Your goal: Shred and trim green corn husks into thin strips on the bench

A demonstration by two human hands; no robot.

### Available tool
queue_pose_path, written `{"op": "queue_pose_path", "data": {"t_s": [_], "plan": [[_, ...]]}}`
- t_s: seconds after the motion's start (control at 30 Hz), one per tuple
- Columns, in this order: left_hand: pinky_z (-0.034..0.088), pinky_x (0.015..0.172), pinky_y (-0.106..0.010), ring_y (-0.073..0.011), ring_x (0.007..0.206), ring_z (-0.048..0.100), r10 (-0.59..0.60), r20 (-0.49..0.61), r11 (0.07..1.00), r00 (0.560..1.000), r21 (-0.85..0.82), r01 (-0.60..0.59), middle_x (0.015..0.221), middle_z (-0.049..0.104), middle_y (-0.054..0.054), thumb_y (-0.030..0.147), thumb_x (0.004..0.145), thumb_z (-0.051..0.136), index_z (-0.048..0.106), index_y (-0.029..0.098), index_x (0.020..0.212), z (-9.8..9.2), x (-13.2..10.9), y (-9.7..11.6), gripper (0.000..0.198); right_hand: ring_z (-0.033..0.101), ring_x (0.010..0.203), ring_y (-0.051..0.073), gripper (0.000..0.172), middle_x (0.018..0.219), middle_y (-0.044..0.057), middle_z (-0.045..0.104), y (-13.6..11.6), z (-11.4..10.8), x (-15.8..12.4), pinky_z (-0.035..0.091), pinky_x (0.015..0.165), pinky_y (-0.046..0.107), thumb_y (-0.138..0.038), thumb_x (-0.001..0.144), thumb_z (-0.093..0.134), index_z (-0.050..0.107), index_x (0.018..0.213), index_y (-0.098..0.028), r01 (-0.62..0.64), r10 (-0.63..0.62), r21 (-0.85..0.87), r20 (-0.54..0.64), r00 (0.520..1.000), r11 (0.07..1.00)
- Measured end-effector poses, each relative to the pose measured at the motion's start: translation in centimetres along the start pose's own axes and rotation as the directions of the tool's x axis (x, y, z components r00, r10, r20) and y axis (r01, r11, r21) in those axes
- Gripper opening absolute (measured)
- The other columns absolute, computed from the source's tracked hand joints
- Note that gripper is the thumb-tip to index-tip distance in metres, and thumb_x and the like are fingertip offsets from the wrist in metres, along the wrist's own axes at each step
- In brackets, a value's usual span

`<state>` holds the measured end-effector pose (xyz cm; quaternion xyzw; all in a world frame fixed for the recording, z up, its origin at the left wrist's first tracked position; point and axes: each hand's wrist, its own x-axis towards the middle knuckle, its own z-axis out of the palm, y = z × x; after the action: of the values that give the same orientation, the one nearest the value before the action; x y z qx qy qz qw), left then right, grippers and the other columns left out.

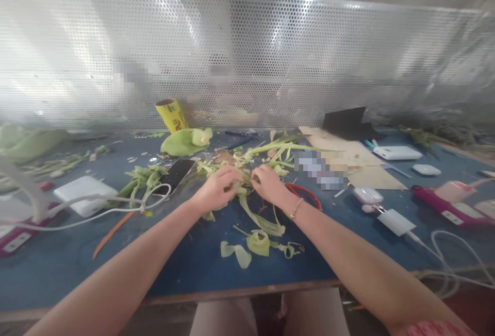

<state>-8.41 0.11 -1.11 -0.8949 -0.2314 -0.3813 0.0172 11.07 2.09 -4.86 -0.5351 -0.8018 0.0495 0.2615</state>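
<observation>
Close together over the middle of the table are my left hand (219, 187) and my right hand (266, 184), fingers curled inward. Each pinches a pale green plant piece (242, 190); its exact kind is hard to make out, and the fingertips partly hide it. Long limp petals (261, 220) hang or lie just below the hands. Nearer the front edge lie a round yellow-green petal (258, 243) and pale petal scraps (242, 256). Behind the hands is a loose heap of green stalks and peelings (276, 153). Red-handled scissors or pliers (315, 197) lie partly hidden beside my right wrist.
Left of my hands are a dark phone (178, 173), a bunch of green pods or buds (141, 184) and a white charger (85, 195) with cables. A yellow tube (170, 115) stands by the perforated metal screen (266, 57). Cardboard (356, 153) and a purple power strip (452, 207) lie right.
</observation>
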Motion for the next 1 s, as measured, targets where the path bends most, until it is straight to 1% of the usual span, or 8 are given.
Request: {"op": "queue_pose_path", "data": {"t_s": [0.13, 0.27, 0.4, 0.5, 0.6, 0.67, 0.77, 1.0], "plan": [[0.05, 0.082, -0.03, -0.0158, 0.099, 0.057, 0.093, 0.262, 0.996, 0.961, -0.038, -0.086, 0.105, 0.06, -0.01, 0.002, 0.078, 0.042, 0.059, 0.018, 0.099, 0.0, 0.2, 2.2, 0.032, 0.053, 0.095, 0.021, 0.022, 0.099, 0.01, 0.058, -0.1, -0.2, 0.0, 0.042, 0.085, 0.034, -0.026, 0.08, 0.052, 0.057, 0.1, -0.016, -0.04, 0.042, 0.1, -0.022, 0.999, 0.994], [0.045, 0.093, -0.038, -0.021, 0.109, 0.051, 0.099, 0.38, 0.992, 0.92, 0.038, -0.122, 0.117, 0.055, -0.012, 0.013, 0.083, 0.045, 0.06, 0.019, 0.103, -0.3, 0.5, 3.7, 0.026, 0.047, 0.11, 0.025, 0.035, 0.12, 0.01, 0.054, -0.3, -0.5, -0.4, 0.036, 0.093, 0.04, -0.028, 0.077, 0.057, 0.057, 0.111, -0.021, 0.13, -0.132, 0.08, 0.019, 0.991, 0.988], [0.039, 0.099, -0.042, -0.0226, 0.112, 0.048, -0.055, 0.309, 0.984, 0.949, 0.178, -0.001, 0.117, 0.055, -0.01, 0.022, 0.086, 0.044, 0.056, 0.02, 0.111, -0.8, 0.5, 3.3, 0.028, 0.049, 0.111, 0.023, 0.031, 0.118, 0.007, 0.058, -0.7, -0.6, -0.7, 0.036, 0.094, 0.042, -0.015, 0.079, 0.05, 0.061, 0.107, -0.024, 0.247, -0.254, 0.074, 0.089, 0.963, 0.966], [0.038, 0.098, -0.043, -0.0247, 0.111, 0.049, -0.315, 0.178, 0.908, 0.932, 0.343, 0.242, 0.115, 0.057, -0.013, 0.019, 0.086, 0.036, 0.053, 0.015, 0.114, -0.8, 0.3, 1.8, 0.033, 0.052, 0.11, 0.023, 0.027, 0.113, 0.008, 0.061, -0.8, -0.8, -0.7, 0.037, 0.096, 0.044, -0.013, 0.082, 0.048, 0.061, 0.104, -0.02, 0.204, -0.211, 0.109, 0.05, 0.976, 0.973], [0.04, 0.095, -0.045, -0.0281, 0.115, 0.049, -0.587, 0.049, 0.736, 0.808, 0.449, 0.507, 0.117, 0.055, -0.019, 0.02, 0.086, 0.034, 0.049, 0.01, 0.117, -0.5, -0.3, -0.3, 0.036, 0.056, 0.105, 0.022, 0.024, 0.11, 0.01, 0.06, -0.6, -1.1, -0.6, 0.041, 0.094, 0.041, -0.017, 0.085, 0.045, 0.061, 0.104, -0.018, 0.177, -0.181, 0.197, 0.0, 0.984, 0.964], [0.041, 0.093, -0.043, -0.0288, 0.112, 0.052, -0.706, 0.052, 0.645, 0.706, 0.457, 0.612, 0.116, 0.056, -0.019, 0.027, 0.086, 0.037, 0.048, 0.01, 0.118, -0.5, -0.7, -1.6, 0.038, 0.057, 0.103, 0.021, 0.026, 0.109, 0.011, 0.059, -0.5, -1.5, -0.5, 0.043, 0.093, 0.039, -0.016, 0.086, 0.042, 0.061, 0.104, -0.018, 0.186, -0.179, 0.244, -0.049, 0.983, 0.952], [0.041, 0.092, -0.043, -0.032, 0.115, 0.051, -0.757, 0.12, 0.612, 0.643, 0.475, 0.632, 0.121, 0.055, -0.019, 0.031, 0.082, 0.043, 0.046, 0.011, 0.123, -0.4, -1.2, -3.0, 0.046, 0.057, 0.103, 0.02, 0.027, 0.107, 0.01, 0.06, -0.6, -1.9, -0.5, 0.043, 0.096, 0.038, -0.011, 0.084, 0.04, 0.062, 0.099, -0.017, 0.209, -0.177, 0.276, -0.139, 0.974, 0.938], [0.042, 0.093, -0.042, -0.0327, 0.115, 0.051, -0.758, 0.144, 0.613, 0.636, 0.488, 0.621, 0.119, 0.057, -0.017, 0.04, 0.076, 0.05, 0.053, 0.013, 0.117, -0.4, -1.5, -3.7, 0.05, 0.061, 0.081, 0.018, 0.017, 0.082, 0.006, 0.065, -0.6, -2.8, -0.7, 0.049, 0.082, 0.036, -0.014, 0.079, 0.048, 0.063, 0.074, -0.019, 0.154, -0.048, 0.39, -0.267, 0.963, 0.908]]}}
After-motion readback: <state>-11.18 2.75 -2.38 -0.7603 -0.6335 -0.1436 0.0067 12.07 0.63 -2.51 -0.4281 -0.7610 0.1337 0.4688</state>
